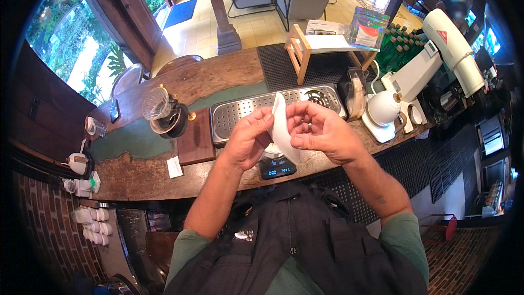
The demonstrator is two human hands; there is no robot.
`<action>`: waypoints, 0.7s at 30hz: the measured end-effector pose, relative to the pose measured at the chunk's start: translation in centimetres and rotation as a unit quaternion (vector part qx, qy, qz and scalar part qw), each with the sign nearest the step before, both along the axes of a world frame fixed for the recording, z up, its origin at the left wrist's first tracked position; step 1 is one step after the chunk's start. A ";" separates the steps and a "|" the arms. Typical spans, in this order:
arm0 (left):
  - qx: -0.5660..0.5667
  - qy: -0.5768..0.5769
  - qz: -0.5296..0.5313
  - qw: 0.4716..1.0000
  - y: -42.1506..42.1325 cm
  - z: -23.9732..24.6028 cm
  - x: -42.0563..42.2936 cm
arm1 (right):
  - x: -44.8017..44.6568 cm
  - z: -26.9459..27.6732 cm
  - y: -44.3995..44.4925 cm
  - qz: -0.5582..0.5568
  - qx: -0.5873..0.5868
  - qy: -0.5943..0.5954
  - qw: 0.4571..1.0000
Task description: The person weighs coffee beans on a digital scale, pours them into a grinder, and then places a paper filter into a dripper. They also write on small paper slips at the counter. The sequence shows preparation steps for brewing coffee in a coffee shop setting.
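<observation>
A folded white paper coffee filter (281, 125) stands upright between my two hands above the wooden counter. My left hand (250, 137) pinches its left edge between thumb and fingers. My right hand (327, 133), with a ring on one finger, has its thumb and curled fingers on the right side of the paper. Below them, a dark digital scale (278, 171) with a lit display sits near the counter's front edge. Something pale on the scale is mostly hidden by my hands and the filter. To the left, a clear glass dripper (156, 105) rests over a dark vessel (168, 126).
Behind my hands lies a perforated metal drip tray (233, 121). A wooden board (196, 141) and paper slip (175, 167) are left. A white gooseneck kettle (382, 108), filter holder (355, 94) and coffee grinder (413, 73) stand right. A small wooden rack (301, 57) holds coffee bags.
</observation>
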State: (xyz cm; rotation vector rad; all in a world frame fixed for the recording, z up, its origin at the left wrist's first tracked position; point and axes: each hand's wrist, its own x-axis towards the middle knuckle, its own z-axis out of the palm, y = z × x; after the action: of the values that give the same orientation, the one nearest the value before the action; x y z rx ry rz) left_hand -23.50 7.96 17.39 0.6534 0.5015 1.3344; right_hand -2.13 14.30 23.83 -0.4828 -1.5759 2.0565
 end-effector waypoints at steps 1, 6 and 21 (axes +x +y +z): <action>0.000 -0.001 -0.003 1.000 -0.1 0.0 0.0 | 0.0 0.0 0.0 -0.001 -0.006 -0.007 1.000; -0.003 0.009 -0.005 1.000 -0.2 0.3 0.1 | 0.0 -0.1 0.0 0.005 -0.045 -0.011 0.999; -0.102 -0.023 0.014 0.994 0.1 0.1 0.8 | 0.6 0.8 0.2 -0.139 0.584 -0.129 0.790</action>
State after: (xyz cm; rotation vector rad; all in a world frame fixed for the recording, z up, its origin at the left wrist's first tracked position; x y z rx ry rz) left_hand -22.69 8.03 17.49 0.4480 0.6030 1.3005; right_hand -1.48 14.53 24.64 -0.4483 -2.3668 0.5250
